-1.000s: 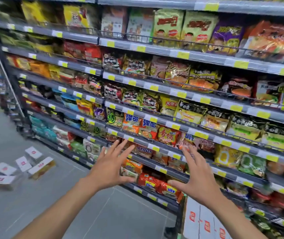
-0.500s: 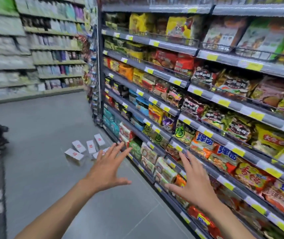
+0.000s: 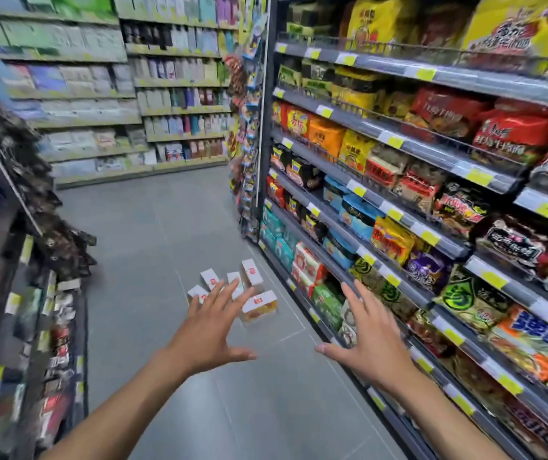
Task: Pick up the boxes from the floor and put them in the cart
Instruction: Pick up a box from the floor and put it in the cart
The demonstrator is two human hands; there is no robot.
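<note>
Several small boxes with white tops and red logos (image 3: 252, 273) lie scattered on the grey floor ahead, close to the foot of the right-hand shelving. The nearest box (image 3: 260, 305) shows an orange side. My left hand (image 3: 211, 330) is stretched out in front of me with fingers spread, holding nothing, and it overlaps the boxes in the view. My right hand (image 3: 367, 340) is also held out with fingers spread and holds nothing. No cart is in view.
Tall shelves of snack and noodle packets (image 3: 399, 180) line the right side of the aisle. A darker rack (image 3: 17, 293) stands at the left. More shelving (image 3: 116, 94) crosses the far end. Grey floor (image 3: 153, 234) runs between them.
The view has swung left, from facing the shelves to looking down the aisle. The boxes have shifted from the far left to the centre, just beyond my hands. Both hands stay spread and hold nothing.
</note>
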